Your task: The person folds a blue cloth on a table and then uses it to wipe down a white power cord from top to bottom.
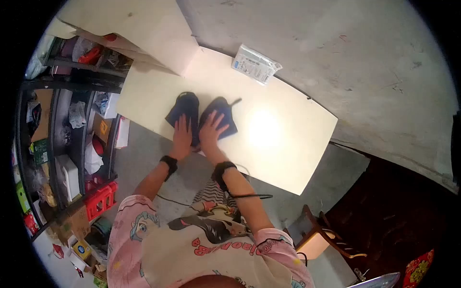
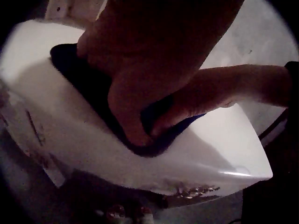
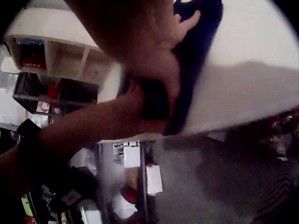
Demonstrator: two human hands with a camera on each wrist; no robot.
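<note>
A dark navy cloth piece lies on the white table close to its near edge, spread in two lobes. From the right lobe a short strap sticks out. My left hand rests flat on the left lobe, fingers stretched forward. On the right lobe my right hand presses with its fingers spread. In the left wrist view the left thumb reaches the cloth's near edge, beside the right hand. The right wrist view has the right hand over the navy cloth, one finger pointing along it.
A white printed packet lies at the back of the table, against the grey wall. Dark shelving full of goods stands on the left, with a red basket below. At lower right there is a wooden chair.
</note>
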